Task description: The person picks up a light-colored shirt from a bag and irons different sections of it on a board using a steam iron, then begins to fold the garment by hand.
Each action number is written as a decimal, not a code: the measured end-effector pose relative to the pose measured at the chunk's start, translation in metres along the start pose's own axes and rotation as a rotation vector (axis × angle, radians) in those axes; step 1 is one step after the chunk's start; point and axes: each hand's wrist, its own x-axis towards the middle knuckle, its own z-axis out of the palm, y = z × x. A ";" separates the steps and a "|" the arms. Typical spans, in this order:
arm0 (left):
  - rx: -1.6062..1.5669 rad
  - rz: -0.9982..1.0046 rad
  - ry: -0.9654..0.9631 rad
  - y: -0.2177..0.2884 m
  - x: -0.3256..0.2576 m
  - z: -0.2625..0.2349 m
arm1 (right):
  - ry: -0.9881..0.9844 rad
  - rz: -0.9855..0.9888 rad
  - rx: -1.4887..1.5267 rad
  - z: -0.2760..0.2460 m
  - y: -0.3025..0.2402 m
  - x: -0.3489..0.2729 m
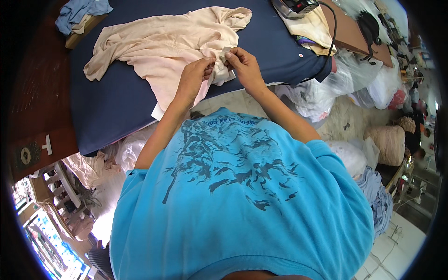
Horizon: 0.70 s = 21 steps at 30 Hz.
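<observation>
A pale peach long-sleeved garment (pixel 163 44) lies spread and wrinkled on the navy-covered ironing table (pixel 114 107). At the garment's right end, close to the table's near edge, both of my hands work on its fabric. My left hand (pixel 198 74) is closed, pinching a fold beside a small pale piece. My right hand (pixel 243 67) pinches a small greyish-white label or tab (pixel 226 50) between thumb and fingers. Whether that piece is sewn to the garment cannot be made out.
An iron (pixel 296 7) rests at the far right near a folded cream cloth (pixel 312 28), its black cord (pixel 334 28) hanging over the edge. Blue clothing (pixel 81 14) lies far left. Plastic-wrapped bundles (pixel 322 93) crowd the floor at right.
</observation>
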 end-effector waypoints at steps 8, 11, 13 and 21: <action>0.277 0.213 -0.108 -0.005 0.029 -0.024 | 0.064 0.126 0.112 0.007 -0.006 0.006; 0.132 0.267 -0.106 -0.002 0.031 -0.016 | 0.103 0.114 0.122 0.010 -0.007 0.007; 0.078 0.271 -0.108 -0.001 0.034 -0.014 | 0.110 0.118 0.135 0.010 -0.007 0.008; 0.143 0.241 -0.137 -0.008 0.050 -0.017 | 0.219 -0.019 0.004 0.017 -0.005 0.008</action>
